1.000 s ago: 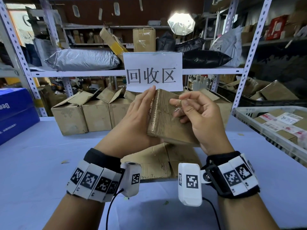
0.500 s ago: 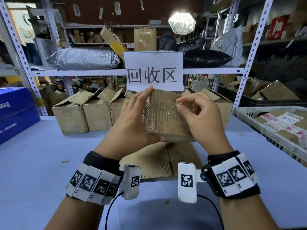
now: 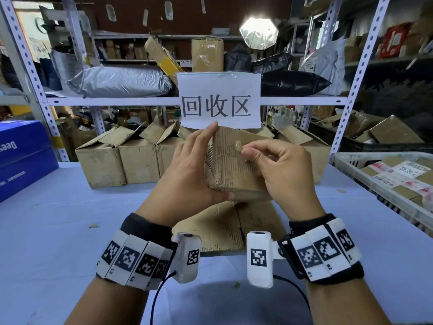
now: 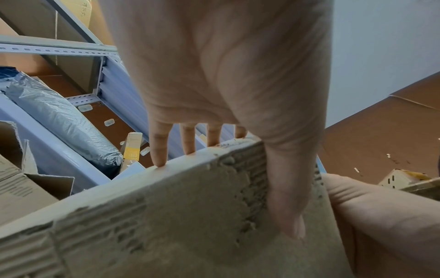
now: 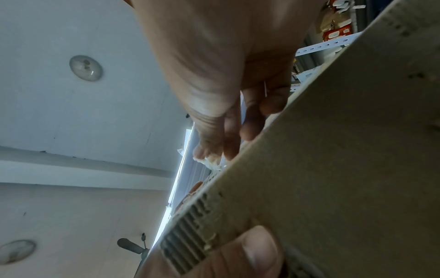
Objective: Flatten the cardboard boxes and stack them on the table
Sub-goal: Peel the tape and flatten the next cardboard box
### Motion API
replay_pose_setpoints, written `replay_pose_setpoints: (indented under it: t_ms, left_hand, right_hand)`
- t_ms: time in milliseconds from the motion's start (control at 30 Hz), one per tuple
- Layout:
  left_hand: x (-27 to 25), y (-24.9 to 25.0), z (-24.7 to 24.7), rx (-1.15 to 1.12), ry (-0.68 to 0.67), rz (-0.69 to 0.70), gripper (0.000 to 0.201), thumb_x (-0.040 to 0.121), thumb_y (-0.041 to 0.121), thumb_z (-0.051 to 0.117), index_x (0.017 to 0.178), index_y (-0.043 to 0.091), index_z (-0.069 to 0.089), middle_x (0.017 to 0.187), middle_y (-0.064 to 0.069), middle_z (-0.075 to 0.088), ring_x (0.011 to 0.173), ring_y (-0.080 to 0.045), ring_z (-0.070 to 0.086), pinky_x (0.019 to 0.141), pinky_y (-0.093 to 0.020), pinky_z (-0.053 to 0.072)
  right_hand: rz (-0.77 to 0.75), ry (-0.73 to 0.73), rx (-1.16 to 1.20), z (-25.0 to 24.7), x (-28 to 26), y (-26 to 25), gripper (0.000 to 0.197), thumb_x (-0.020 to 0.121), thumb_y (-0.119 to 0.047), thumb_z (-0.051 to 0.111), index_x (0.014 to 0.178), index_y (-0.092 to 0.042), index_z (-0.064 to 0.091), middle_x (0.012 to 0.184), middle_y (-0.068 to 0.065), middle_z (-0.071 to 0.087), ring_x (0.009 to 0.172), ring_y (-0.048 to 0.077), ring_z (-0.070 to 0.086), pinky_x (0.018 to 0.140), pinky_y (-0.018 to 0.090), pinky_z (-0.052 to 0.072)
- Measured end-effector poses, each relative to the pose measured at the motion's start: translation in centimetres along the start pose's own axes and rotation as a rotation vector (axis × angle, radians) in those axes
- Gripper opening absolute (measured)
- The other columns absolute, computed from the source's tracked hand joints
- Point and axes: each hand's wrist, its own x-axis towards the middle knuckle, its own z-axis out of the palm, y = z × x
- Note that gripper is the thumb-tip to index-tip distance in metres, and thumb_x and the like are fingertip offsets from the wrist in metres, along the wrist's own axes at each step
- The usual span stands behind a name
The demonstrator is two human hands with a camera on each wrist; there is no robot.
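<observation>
A small worn cardboard box (image 3: 232, 174) is held up above the table. My left hand (image 3: 201, 167) grips its left end, thumb under the near bottom edge and fingers running up the far side. In the left wrist view the thumb lies across the box (image 4: 166, 216) and the fingertips (image 4: 159, 159) sit on its far edge. My right hand (image 3: 244, 151) pinches a bit of clear tape (image 3: 238, 144) on the box's top face. In the right wrist view thumb and forefinger hold that whitish tape (image 5: 210, 160) beside the box (image 5: 333, 169). Flattened cardboard (image 3: 222, 226) lies on the table under both hands.
A row of open cardboard boxes (image 3: 138, 158) stands along the back of the blue-grey table (image 3: 58, 231), below a shelf with a paper sign (image 3: 220, 99). A blue box (image 3: 21, 158) sits at the left edge. At the right is a white basket (image 3: 344, 160) of parcels.
The box has been turned in my hands so its top face shows more. My right fingertips have moved up the box and now pinch tape near its top.
</observation>
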Motion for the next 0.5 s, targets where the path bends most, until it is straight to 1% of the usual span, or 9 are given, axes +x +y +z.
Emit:
replay_pose_setpoints:
  t_ms: [67, 133, 167, 200, 267, 300, 333, 433, 500]
  left_hand:
    - [0.00, -0.04, -0.03, -0.008, 0.002, 0.001, 0.128, 0.056, 0.067, 0.082, 0.158, 0.043, 0.009, 0.156, 0.020, 0.025, 0.143, -0.009, 0.024, 0.111, -0.034, 0.026]
    - [0.02, -0.05, -0.01, -0.008, 0.008, 0.000, 0.127, 0.056, 0.067, 0.082, 0.158, 0.044, 0.009, 0.155, 0.021, 0.025, 0.141, -0.006, 0.023, 0.110, -0.033, 0.026]
    - [0.02, -0.05, 0.00, -0.007, 0.013, -0.003, 0.128, 0.057, 0.067, 0.083, 0.158, 0.044, 0.009, 0.155, 0.022, 0.025, 0.140, -0.005, 0.023, 0.109, -0.033, 0.026]
    - [0.01, -0.05, -0.01, -0.008, 0.016, -0.006, 0.127, 0.057, 0.068, 0.083, 0.158, 0.044, 0.009, 0.154, 0.023, 0.024, 0.139, -0.003, 0.023, 0.109, -0.033, 0.025]
    - [0.02, -0.01, -0.12, -0.007, 0.019, -0.006, 0.127, 0.056, 0.071, 0.080, 0.158, 0.044, 0.009, 0.154, 0.024, 0.024, 0.140, -0.002, 0.022, 0.109, -0.032, 0.025]
    - [0.04, 0.03, -0.17, -0.003, 0.017, -0.006, 0.127, 0.056, 0.072, 0.079, 0.158, 0.044, 0.009, 0.154, 0.024, 0.024, 0.141, -0.004, 0.023, 0.110, -0.033, 0.026]
    - [0.06, 0.07, -0.21, 0.001, 0.015, -0.004, 0.127, 0.056, 0.071, 0.080, 0.158, 0.044, 0.009, 0.155, 0.023, 0.024, 0.142, -0.007, 0.024, 0.111, -0.034, 0.027]
    - [0.11, 0.13, -0.20, 0.018, 0.006, 0.006, 0.128, 0.057, 0.064, 0.085, 0.158, 0.042, 0.010, 0.156, 0.020, 0.025, 0.144, -0.013, 0.026, 0.112, -0.037, 0.029]
    - [0.12, 0.10, -0.19, 0.022, 0.006, 0.001, 0.128, 0.057, 0.061, 0.087, 0.158, 0.044, 0.009, 0.156, 0.021, 0.024, 0.144, -0.011, 0.025, 0.111, -0.035, 0.028]
  right_hand:
    - [-0.022, -0.013, -0.026, -0.03, 0.06, -0.08, 0.016, 0.089, -0.030, 0.074, 0.079, -0.042, 0.072, 0.070, -0.027, 0.067, 0.066, -0.006, 0.060, 0.060, 0.007, 0.041]
    - [-0.039, -0.017, -0.060, 0.10, 0.05, -0.14, 0.004, 0.091, -0.035, 0.071, 0.089, -0.039, 0.072, 0.082, -0.020, 0.070, 0.074, 0.000, 0.061, 0.066, 0.015, 0.045]
    - [-0.046, -0.018, -0.062, 0.17, 0.07, -0.19, 0.008, 0.092, -0.038, 0.070, 0.100, -0.040, 0.071, 0.090, -0.018, 0.070, 0.075, 0.004, 0.060, 0.068, 0.019, 0.047]
    - [-0.048, -0.027, -0.041, 0.21, 0.06, -0.23, 0.022, 0.093, -0.039, 0.068, 0.114, -0.044, 0.065, 0.098, -0.018, 0.068, 0.076, 0.007, 0.059, 0.070, 0.020, 0.049]
    - [-0.048, -0.055, 0.073, 0.18, 0.09, -0.50, 0.047, 0.095, -0.036, 0.065, 0.132, -0.059, 0.047, 0.112, -0.021, 0.065, 0.079, 0.010, 0.061, 0.076, 0.016, 0.051]
    - [-0.052, -0.071, 0.141, 0.13, 0.12, -0.68, 0.048, 0.096, -0.034, 0.064, 0.131, -0.062, 0.047, 0.114, -0.021, 0.066, 0.082, 0.010, 0.063, 0.078, 0.017, 0.052]
    - [-0.061, -0.083, 0.189, 0.13, 0.16, -0.77, 0.042, 0.096, -0.032, 0.064, 0.125, -0.062, 0.054, 0.111, -0.020, 0.067, 0.084, 0.010, 0.065, 0.079, 0.020, 0.053]
    - [-0.061, -0.062, 0.222, 0.23, 0.32, -0.72, 0.019, 0.092, -0.027, 0.070, 0.091, -0.046, 0.072, 0.098, -0.011, 0.074, 0.084, 0.017, 0.067, 0.079, 0.028, 0.056]
    - [-0.049, -0.003, 0.199, 0.14, 0.34, -0.40, 0.014, 0.089, -0.028, 0.075, 0.083, -0.040, 0.072, 0.092, -0.004, 0.074, 0.078, 0.014, 0.066, 0.076, 0.024, 0.055]
